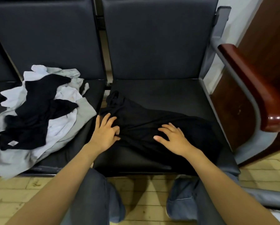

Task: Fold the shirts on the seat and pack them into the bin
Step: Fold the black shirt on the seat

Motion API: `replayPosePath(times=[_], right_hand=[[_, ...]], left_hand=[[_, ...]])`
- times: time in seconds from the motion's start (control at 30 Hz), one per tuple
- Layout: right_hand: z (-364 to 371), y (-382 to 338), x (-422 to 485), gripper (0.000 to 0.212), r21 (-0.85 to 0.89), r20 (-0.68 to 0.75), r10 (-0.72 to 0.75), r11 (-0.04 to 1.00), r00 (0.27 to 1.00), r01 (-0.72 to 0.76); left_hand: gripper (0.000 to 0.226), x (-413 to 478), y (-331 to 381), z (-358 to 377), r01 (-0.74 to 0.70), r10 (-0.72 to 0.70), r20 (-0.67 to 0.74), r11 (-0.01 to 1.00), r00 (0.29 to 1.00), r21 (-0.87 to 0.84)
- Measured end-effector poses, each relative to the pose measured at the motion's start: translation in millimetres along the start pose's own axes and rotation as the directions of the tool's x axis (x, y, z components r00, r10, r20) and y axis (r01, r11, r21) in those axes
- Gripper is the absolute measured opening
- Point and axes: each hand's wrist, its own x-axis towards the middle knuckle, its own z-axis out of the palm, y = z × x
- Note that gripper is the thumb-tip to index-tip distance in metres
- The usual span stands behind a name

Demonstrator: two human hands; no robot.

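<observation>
- Left hand (pixel 106 132) pinches the shirt (pixel 144 117); right hand (pixel 173 138) lies flat on it, fingers spread.
- Bare seat (pixel 168 93) behind; armrest (pixel 249 88) right.
- Pile (pixel 38 111) on the next seat.

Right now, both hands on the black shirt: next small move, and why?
Probably draw the hands apart to flatten the black shirt. It lies rumpled on the seat, creases bunched where the left hand pinches it, while the right hand rests spread on it: too wrinkled to fold yet.
</observation>
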Motion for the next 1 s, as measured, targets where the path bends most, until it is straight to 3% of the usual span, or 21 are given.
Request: replayPosePath(times=[0.07,0.13,0.23,0.33,0.43,0.6,0.67,0.73,0.8,0.87,0.93,1.0], right_hand=[[3,-10,-8,0.086,-0.026,-0.015,-0.098,0.995,0.995,0.098],[7,-18,-16,0.090,-0.137,-0.042,-0.226,0.966,0.973,0.218],[14,-23,-27,0.072,-0.325,-0.034,-0.292,0.908,0.956,0.266],[3,-19,-39,0.041,-0.350,-0.211,-0.264,0.919,0.941,0.179],[-37,-4,-53,0.027,-0.226,-0.384,-0.097,0.974,0.918,0.008],[-107,12,-79,0.017,-0.124,-0.528,0.065,0.980,0.847,-0.153],[-118,11,-86,0.017,-0.033,-0.541,0.119,0.986,0.833,-0.162],[-120,11,-92,0.018,0.097,-0.512,0.197,0.980,0.836,-0.172],[-120,10,-99,0.017,0.171,-0.479,0.223,0.972,0.849,-0.159],[-125,9,-102,0.017,0.118,-0.484,0.188,0.982,0.855,-0.150],[-137,6,-99,0.015,0.196,-0.440,0.226,0.969,0.869,-0.153],[-153,1,-91,0.010,0.404,-0.296,0.298,0.900,0.908,-0.164]], left_hand=[[0.006,-6,5,-5,-0.055,0.026,-0.146,0.978,0.989,-0.201],[0.012,-10,17,-20,-0.028,-0.076,-0.198,0.880,0.977,-0.475],[0.010,-9,30,-50,0.015,-0.191,-0.177,0.718,0.966,-0.696],[0.007,-5,28,-76,0.024,-0.228,-0.159,0.639,0.961,-0.769],[0.006,-8,14,-95,0.054,-0.183,-0.085,0.643,0.979,-0.764],[0.020,-25,-10,-98,0.101,-0.112,-0.009,0.926,0.994,-0.364],[0.030,-34,-5,-97,0.137,-0.141,0.003,0.954,0.990,-0.268],[0.030,-42,3,-95,0.183,-0.176,0.052,0.914,0.983,-0.362],[0.027,-48,12,-96,0.239,-0.202,0.132,0.753,0.971,-0.613],[0.014,-53,19,-104,0.295,-0.228,0.211,0.449,0.950,-0.843],[0.012,-49,21,-115,0.321,-0.228,0.277,0.182,0.933,-0.930],[0.015,-36,19,-125,0.335,-0.186,0.326,0.018,0.927,-0.942]])
